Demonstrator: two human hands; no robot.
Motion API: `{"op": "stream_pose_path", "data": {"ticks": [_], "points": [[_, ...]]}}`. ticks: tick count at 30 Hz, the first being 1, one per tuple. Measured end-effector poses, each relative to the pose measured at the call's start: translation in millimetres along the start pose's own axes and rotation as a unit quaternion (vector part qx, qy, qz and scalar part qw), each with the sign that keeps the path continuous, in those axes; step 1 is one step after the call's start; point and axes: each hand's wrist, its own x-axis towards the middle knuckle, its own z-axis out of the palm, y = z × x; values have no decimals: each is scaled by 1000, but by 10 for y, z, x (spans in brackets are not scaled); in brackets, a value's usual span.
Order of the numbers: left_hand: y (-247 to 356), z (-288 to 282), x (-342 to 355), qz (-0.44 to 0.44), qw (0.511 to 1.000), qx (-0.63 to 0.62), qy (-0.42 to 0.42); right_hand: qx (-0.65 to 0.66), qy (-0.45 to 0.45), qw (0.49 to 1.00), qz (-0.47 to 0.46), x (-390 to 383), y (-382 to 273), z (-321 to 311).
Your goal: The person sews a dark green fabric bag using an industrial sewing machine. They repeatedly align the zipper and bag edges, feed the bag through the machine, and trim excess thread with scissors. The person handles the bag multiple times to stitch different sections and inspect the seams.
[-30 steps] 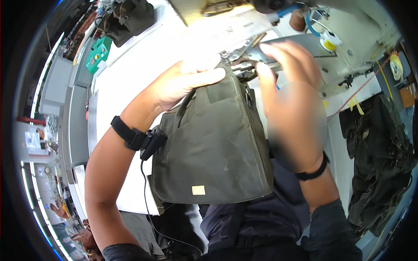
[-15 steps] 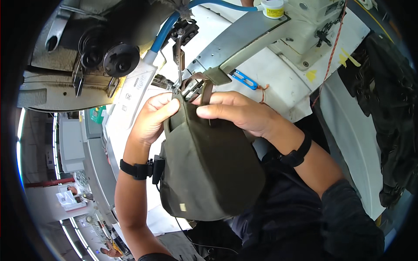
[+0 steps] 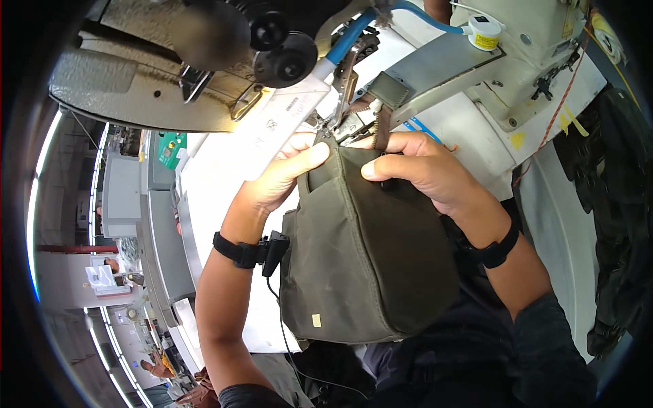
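An olive-green fabric bag (image 3: 347, 251) hangs toward my lap, its top edge at the presser foot (image 3: 328, 129) of a sewing machine (image 3: 163, 95). Pinched in my left hand (image 3: 282, 177), thumb on top, is the bag's edge just left of the foot. My right hand (image 3: 428, 170) grips the bag's upper edge on the other side, its thumb flat on the dark panel and its fingers hidden behind the fabric. A short zipper end with a fabric tab (image 3: 389, 90) sticks up beside the right fingers. The stitching point itself is mostly hidden.
A blue hose (image 3: 354, 37) crosses above the work. Behind the bag lie the metal machine bed (image 3: 442, 78), a white round container (image 3: 484, 32) and blue thread snips (image 3: 425, 129). Dark fabric pieces (image 3: 578, 170) hang at the right; a green-faced panel (image 3: 171, 149) is at left.
The whole view has shifted, so machine, bag and hands sit farther right. Both hands keep their hold on the bag. The zipper end by my right hand now shows more plainly.
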Motion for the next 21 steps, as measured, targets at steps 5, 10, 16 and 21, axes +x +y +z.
{"op": "stream_pose_path", "data": {"ticks": [5,10,16,21], "points": [[-113,-132,84,43,998,9,41,2,41,999,6,18,-35,16],[-135,-193,125,78,991,67,80,-65,117,991,-13,-87,-248,256],[298,95,65,62,965,252,49,-485,263,803,-226,-209,-378,411],[378,130,23,79,950,301,34,-532,190,793,-227,-116,-491,429]]}}
